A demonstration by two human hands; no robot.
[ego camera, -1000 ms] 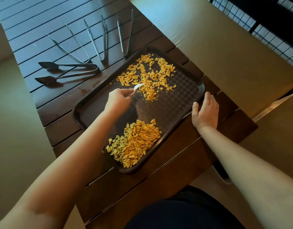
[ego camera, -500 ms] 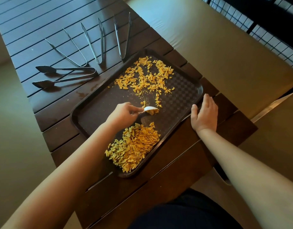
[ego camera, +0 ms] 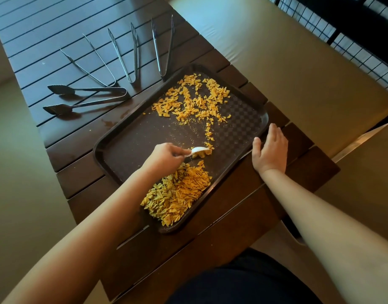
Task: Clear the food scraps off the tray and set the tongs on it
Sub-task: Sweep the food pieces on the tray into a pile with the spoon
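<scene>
While the tray (ego camera: 127, 150) lies askew on the table (ego camera: 79, 137), I see scraps (ego camera: 193, 102) strewn at its 12 o'clock and a heap (ego camera: 180, 194) at 6. My left hand (ego camera: 164, 157) pinches a spoon (ego camera: 198, 150) against some crumbs; my right hand (ego camera: 271, 150) rests flat, fingers together, at 3. Four tongs (ego camera: 85, 97) lie off-tray at 10.

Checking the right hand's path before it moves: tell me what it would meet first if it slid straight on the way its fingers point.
The right hand lies flat beside the dark brown plastic tray, fingers pointing away along its rim. Ahead looks like bare dark slatted wooden table, then its edge; depth is uncertain.
</scene>
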